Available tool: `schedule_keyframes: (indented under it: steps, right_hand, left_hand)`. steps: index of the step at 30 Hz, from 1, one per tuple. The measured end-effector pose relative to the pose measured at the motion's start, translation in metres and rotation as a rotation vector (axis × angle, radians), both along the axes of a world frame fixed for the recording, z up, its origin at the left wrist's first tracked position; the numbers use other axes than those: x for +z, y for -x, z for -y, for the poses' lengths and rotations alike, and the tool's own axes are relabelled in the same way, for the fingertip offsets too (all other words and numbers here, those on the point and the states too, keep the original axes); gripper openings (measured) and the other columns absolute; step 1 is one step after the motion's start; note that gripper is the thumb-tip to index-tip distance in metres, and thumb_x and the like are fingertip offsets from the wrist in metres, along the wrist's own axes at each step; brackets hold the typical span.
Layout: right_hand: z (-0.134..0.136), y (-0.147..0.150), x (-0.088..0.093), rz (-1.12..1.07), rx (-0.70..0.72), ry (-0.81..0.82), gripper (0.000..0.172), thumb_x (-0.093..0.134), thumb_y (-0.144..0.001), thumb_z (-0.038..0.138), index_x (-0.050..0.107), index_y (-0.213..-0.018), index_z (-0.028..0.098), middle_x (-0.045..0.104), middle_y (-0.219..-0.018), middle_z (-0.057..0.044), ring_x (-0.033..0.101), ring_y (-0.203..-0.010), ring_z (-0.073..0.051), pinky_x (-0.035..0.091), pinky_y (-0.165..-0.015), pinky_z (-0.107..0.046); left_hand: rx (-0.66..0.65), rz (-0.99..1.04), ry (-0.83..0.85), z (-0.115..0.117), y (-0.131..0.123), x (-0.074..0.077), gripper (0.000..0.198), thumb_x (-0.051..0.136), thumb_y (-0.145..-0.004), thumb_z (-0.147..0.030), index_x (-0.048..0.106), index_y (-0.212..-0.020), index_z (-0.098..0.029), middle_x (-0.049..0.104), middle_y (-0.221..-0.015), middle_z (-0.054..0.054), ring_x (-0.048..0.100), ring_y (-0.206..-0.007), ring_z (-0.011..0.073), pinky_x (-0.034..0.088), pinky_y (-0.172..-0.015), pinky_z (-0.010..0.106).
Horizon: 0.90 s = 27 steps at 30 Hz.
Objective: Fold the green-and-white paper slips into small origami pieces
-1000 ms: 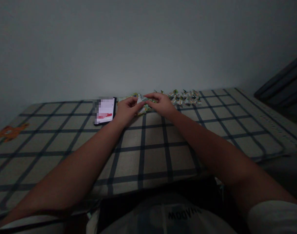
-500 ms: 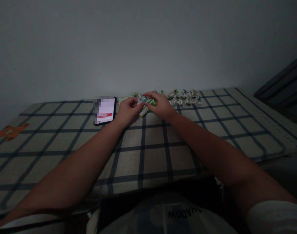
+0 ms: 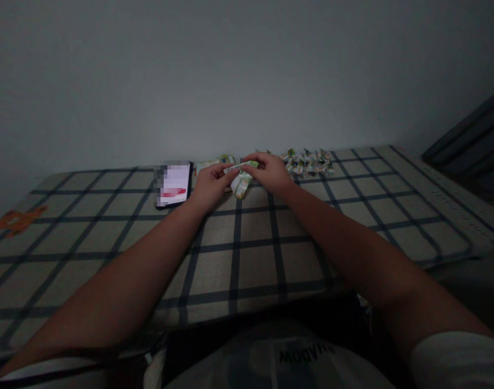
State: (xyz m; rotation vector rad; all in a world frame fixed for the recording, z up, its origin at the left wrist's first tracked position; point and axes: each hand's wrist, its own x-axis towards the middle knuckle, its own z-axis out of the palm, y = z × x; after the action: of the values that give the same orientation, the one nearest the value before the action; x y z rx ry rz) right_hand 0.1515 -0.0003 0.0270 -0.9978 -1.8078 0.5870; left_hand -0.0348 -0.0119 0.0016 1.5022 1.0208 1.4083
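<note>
Between both hands is a strip of printed green and white paper (image 3: 241, 187), partly folded, with one end hanging down toward the cloth. My left hand (image 3: 211, 185) pinches its left side between thumb and fingers. My right hand (image 3: 270, 172) grips the right side near the fold, thumb toward the middle. Fingers hide part of the paper. Just right of my right hand lies a cluster of small folded paper pieces (image 3: 309, 163) with pointed corners. Behind my left hand are more printed papers (image 3: 214, 162), lying flat and partly covered.
A phone or tablet (image 3: 174, 185) with a lit, partly blurred screen lies left of my left hand. The checked tablecloth (image 3: 255, 265) covers the table, with an orange animal figure (image 3: 18, 220) at far left. A grey wall (image 3: 247, 81) rises behind.
The paper strip has turned in my fingers: its hanging end now swings lower and shows more of its pale side. Both hands stay in nearly the same place.
</note>
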Motion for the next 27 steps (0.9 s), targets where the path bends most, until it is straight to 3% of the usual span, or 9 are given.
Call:
schedule_keyframes:
  steps: [6, 10, 19, 27]
  right_hand:
    - [-0.0022, 0.0007, -0.0021, -0.055, 0.006, 0.04, 0.015, 0.074, -0.081, 0.026, 0.078, -0.089, 0.015, 0.075, -0.084, -0.004, 0.065, -0.077, -0.015, 0.051, -0.078, -0.03]
    - [-0.0029, -0.0009, -0.0031, -0.094, 0.012, 0.053, 0.013, 0.075, -0.079, 0.028, 0.078, -0.083, 0.016, 0.075, -0.08, -0.004, 0.065, -0.075, -0.016, 0.052, -0.076, -0.031]
    - [-0.0028, -0.003, -0.003, -0.06, 0.049, 0.01, 0.021, 0.066, -0.088, 0.034, 0.08, -0.088, 0.018, 0.078, -0.085, -0.004, 0.068, -0.08, -0.017, 0.054, -0.079, -0.031]
    - [-0.0001, -0.0037, 0.0005, -0.049, 0.02, -0.015, 0.02, 0.07, -0.086, 0.035, 0.08, -0.086, 0.018, 0.078, -0.084, -0.005, 0.068, -0.077, -0.017, 0.054, -0.078, -0.032]
  left_hand:
    - [0.012, 0.003, 0.066, 0.0037, -0.0012, 0.0055, 0.055, 0.092, -0.055, -0.059, 0.078, -0.089, -0.017, 0.075, -0.077, 0.004, 0.066, -0.064, 0.0145, 0.053, -0.055, 0.024]
    - [0.005, -0.001, 0.081, 0.0051, -0.0015, 0.0074, 0.053, 0.092, -0.057, -0.056, 0.079, -0.089, -0.016, 0.078, -0.082, 0.006, 0.068, -0.065, 0.0155, 0.055, -0.057, 0.025]
    - [0.027, -0.003, 0.048, 0.002, 0.0008, 0.0031, 0.051, 0.091, -0.058, -0.056, 0.079, -0.087, -0.017, 0.076, -0.075, 0.005, 0.066, -0.06, 0.0149, 0.054, -0.053, 0.025]
    - [0.013, 0.018, 0.053, 0.0049, 0.001, 0.0035, 0.048, 0.089, -0.061, -0.059, 0.079, -0.084, -0.019, 0.074, -0.074, 0.004, 0.067, -0.062, 0.0152, 0.055, -0.056, 0.025]
